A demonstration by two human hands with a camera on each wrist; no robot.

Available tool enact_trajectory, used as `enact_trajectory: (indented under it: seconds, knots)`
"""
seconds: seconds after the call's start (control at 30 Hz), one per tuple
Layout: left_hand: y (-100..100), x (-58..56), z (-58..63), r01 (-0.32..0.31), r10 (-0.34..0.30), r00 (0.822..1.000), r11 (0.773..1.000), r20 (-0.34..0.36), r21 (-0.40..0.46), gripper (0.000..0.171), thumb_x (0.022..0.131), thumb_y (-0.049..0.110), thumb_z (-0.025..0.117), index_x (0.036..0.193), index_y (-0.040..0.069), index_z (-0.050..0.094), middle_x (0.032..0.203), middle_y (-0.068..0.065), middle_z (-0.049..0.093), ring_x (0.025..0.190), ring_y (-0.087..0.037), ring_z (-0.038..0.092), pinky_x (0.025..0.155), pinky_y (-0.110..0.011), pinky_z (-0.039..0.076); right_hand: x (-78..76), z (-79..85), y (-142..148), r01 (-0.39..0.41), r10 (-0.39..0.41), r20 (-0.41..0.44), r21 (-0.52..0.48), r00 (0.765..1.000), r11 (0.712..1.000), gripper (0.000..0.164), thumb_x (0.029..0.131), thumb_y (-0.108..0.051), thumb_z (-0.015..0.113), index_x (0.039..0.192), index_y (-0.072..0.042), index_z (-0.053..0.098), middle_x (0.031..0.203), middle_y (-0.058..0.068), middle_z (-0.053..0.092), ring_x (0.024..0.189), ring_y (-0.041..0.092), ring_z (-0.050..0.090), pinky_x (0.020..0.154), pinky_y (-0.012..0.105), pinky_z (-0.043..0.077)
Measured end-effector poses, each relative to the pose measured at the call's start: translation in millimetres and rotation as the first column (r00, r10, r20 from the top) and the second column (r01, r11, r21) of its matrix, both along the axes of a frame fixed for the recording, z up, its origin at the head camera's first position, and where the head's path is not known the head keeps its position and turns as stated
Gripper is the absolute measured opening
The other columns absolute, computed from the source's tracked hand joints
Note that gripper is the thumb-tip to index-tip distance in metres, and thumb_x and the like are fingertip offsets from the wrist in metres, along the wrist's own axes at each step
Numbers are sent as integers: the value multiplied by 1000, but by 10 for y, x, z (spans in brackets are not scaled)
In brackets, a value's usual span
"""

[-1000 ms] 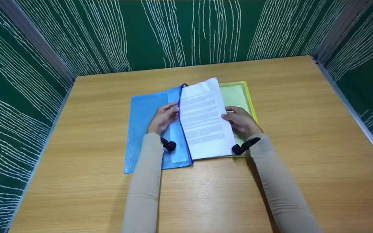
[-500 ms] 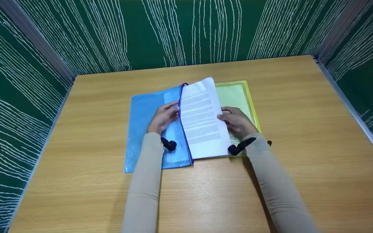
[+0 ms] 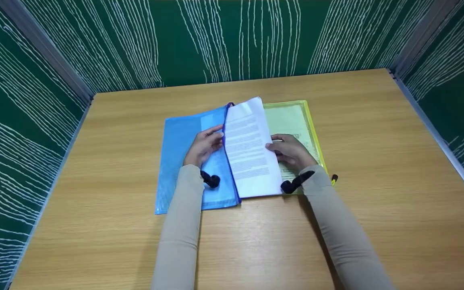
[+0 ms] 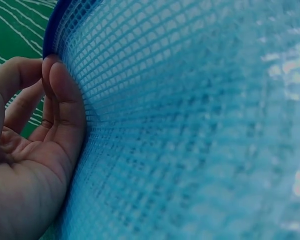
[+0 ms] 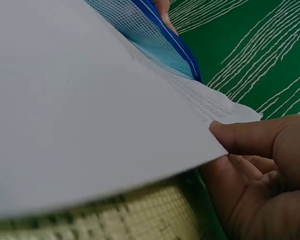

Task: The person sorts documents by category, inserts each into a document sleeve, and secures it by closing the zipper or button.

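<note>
A blue mesh zip pouch [image 3: 181, 141] lies left of centre in the head view, its dark blue zip edge lifted. My left hand [image 3: 204, 148] pinches that edge between thumb and fingers; in the left wrist view the mesh [image 4: 190, 115] bulges beside the fingers. White printed paper [image 3: 252, 161] sticks out of the pouch's mouth, its left part hidden inside. My right hand [image 3: 290, 151] pinches the paper's right edge, thumb on top and fingers beneath, as the right wrist view shows. Under the paper and right hand lies a yellow-edged pouch [image 3: 305, 110] with pale green contents.
The wooden table [image 3: 397, 161] carries both pouches near its middle. Green panels [image 3: 232, 40] with white streaks stand along its back and sides. A small black-and-yellow zip pull [image 3: 334, 179] shows beside the right sleeve. Black camera mounts sit on both wrists.
My right hand has moved left with the paper, which now sits deeper in the blue pouch. More of the yellow-edged pouch shows. The left hand has stayed nearly still.
</note>
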State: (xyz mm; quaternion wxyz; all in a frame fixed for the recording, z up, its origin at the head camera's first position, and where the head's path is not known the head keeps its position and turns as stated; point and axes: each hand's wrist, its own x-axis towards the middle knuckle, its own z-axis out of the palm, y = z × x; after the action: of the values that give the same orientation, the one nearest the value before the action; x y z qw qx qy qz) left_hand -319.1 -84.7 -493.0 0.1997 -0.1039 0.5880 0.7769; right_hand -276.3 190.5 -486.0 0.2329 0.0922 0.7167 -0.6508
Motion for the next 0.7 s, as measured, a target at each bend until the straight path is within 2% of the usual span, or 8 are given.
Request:
enact_trajectory:
  seconds: [0.2, 0.4, 0.53, 0.7]
  knots:
    - [-7, 10, -6, 1, -1, 1000, 1000, 0, 0, 39, 92, 9, 63, 131, 14, 61, 92, -5, 65, 77, -13, 60, 70, -24, 52, 15, 3, 72, -19, 19, -3, 12, 1000, 1000, 44, 92, -12, 63, 133, -2, 50, 93, 3, 69, 80, 14, 69, 67, 26, 57]
    - [-5, 5, -7, 0, 0, 1000, 1000, 15, -19, 36, 92, 11, 64, 128, 16, 64, 95, -5, 66, 79, -14, 61, 71, -25, 53, 14, 5, 126, -19, 19, 10, 19, 1000, 1000, 38, 90, -10, 66, 124, 3, 54, 81, 0, 66, 69, 10, 66, 64, 24, 57]
    - [2, 0, -15, -3, 3, 1000, 1000, 23, -21, 35, 91, 12, 66, 126, 17, 65, 97, -6, 66, 81, -15, 61, 72, -25, 53, 17, 20, 117, -4, 4, 15, 30, 1000, 1000, 33, 90, -9, 66, 119, 2, 55, 81, 0, 64, 64, 8, 64, 62, 22, 56]
    - [4, 3, -22, 1, -1, 1000, 1000, -3, -18, 37, 92, 11, 64, 128, 16, 63, 94, -5, 65, 80, -14, 61, 72, -25, 52, 29, 37, 90, 2, -2, 12, 12, 1000, 1000, 34, 90, -9, 66, 120, 3, 56, 82, -1, 65, 66, 7, 64, 60, 20, 55]
